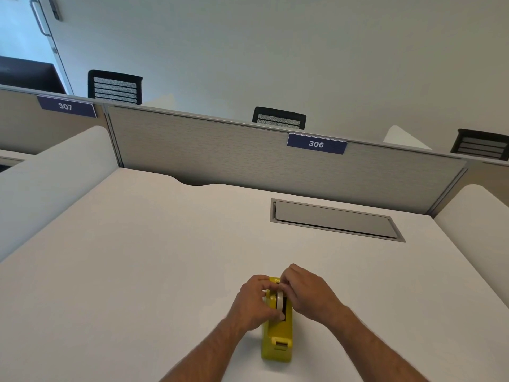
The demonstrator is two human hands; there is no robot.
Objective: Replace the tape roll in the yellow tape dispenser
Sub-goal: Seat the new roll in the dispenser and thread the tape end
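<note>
The yellow tape dispenser stands on the white desk, low in the head view, its cutter end towards me. A pale tape roll sits upright in its slot. My left hand grips the roll from the left side, thumb low on the roll's near edge. My right hand closes on the roll's top and far side from the right. Both hands hide the far end of the dispenser.
A grey cable hatch is set into the desk at the back right. A grey partition labelled 306 closes the far edge. White side dividers rise at the left and right. Black chairs stand beyond the partition.
</note>
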